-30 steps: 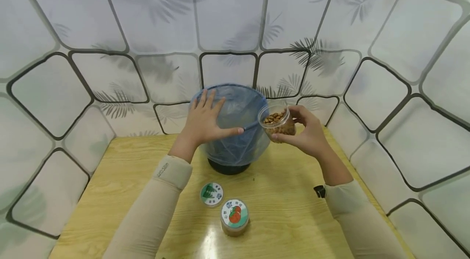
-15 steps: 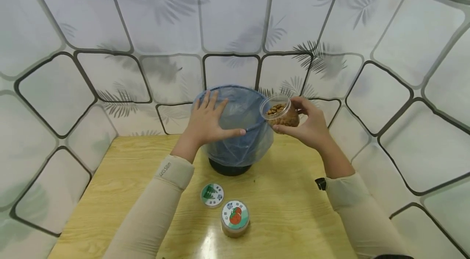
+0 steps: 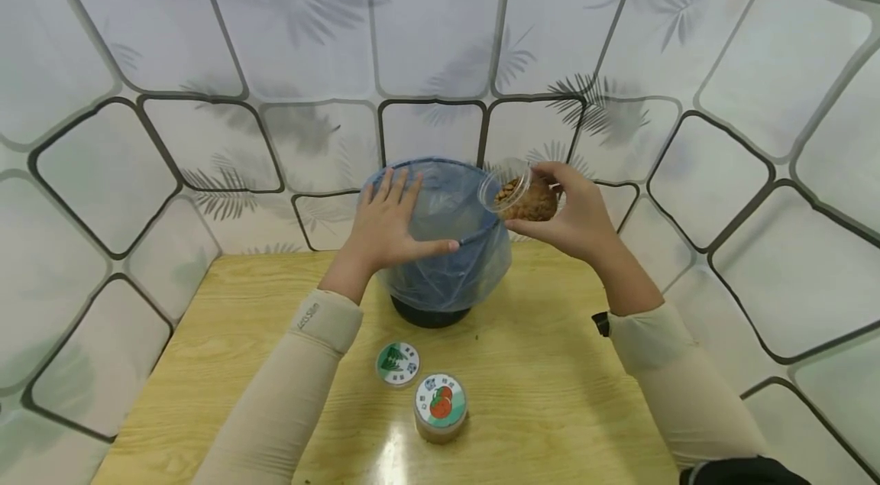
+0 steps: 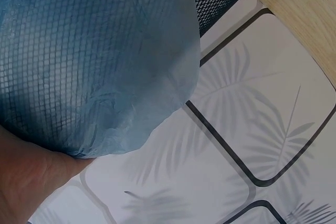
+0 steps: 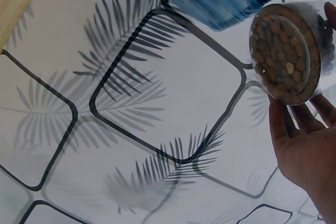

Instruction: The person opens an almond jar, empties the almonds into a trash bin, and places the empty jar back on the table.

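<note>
My right hand (image 3: 579,216) grips a clear plastic jar (image 3: 535,202) partly filled with brown almonds, thumb below and fingers around its far side. The lidless jar tilts, its mouth turned left over the right rim of a trash can (image 3: 450,271) lined with a thin blue bag. In the right wrist view, nuts show through the jar's base (image 5: 283,59). Spread across the can's left side, my left hand (image 3: 385,224) rests with straight fingers on the bagged rim. The left wrist view shows the bag (image 4: 105,61) over the can's mesh wall.
Nearer me on the wooden table (image 3: 550,370) lie a round lid (image 3: 398,363) with a green vegetable picture and a capped jar (image 3: 440,405) with a tomato picture on its lid. Patterned wall covering (image 3: 433,34) encloses the table's back and sides.
My right hand has raised the almond jar and tipped it further left, so its mouth now faces the trash can. The left hand keeps its place on the rim.
</note>
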A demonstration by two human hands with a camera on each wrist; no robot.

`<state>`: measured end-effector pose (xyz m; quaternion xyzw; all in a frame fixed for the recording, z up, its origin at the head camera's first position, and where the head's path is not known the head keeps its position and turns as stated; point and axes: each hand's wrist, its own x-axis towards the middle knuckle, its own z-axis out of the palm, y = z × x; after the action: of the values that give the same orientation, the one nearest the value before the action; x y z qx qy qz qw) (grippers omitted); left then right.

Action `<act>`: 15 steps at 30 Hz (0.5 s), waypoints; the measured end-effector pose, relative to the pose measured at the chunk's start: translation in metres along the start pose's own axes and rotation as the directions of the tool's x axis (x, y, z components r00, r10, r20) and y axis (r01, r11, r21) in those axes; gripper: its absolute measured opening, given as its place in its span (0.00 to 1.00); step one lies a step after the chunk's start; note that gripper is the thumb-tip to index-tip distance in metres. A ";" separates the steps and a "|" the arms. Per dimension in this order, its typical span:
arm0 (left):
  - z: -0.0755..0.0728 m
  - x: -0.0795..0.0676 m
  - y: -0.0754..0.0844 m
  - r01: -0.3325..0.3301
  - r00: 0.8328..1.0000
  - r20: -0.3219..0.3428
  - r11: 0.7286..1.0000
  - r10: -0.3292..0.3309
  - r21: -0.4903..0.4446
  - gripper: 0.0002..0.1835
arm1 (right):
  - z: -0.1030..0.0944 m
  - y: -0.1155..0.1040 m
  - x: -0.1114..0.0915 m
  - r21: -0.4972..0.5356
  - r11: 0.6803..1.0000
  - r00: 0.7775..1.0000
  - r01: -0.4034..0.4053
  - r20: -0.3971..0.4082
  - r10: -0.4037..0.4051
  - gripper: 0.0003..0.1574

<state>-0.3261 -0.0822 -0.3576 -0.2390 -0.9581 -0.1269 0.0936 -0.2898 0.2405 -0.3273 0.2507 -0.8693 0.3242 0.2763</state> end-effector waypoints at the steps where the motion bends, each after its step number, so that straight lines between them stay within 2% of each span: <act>1: 0.000 0.000 0.000 0.001 1.000 0.000 1.000 -0.001 0.001 0.71 | 0.000 -0.001 0.002 -0.015 1.000 1.000 0.001 0.007 -0.001 0.55; 10: -0.001 0.000 0.001 0.010 1.000 0.015 1.000 -0.009 -0.018 0.72 | -0.001 -0.010 0.017 -0.110 0.992 0.998 0.053 0.047 -0.048 0.54; 15: -0.002 -0.001 0.002 0.008 1.000 0.010 1.000 -0.008 -0.020 0.71 | -0.002 -0.011 0.022 -0.148 0.988 0.997 0.038 0.073 -0.028 0.55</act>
<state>-0.3243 -0.0811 -0.3555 -0.2368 -0.9581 -0.1359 0.0859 -0.2979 0.2291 -0.3075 0.2550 -0.8960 0.2447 0.2689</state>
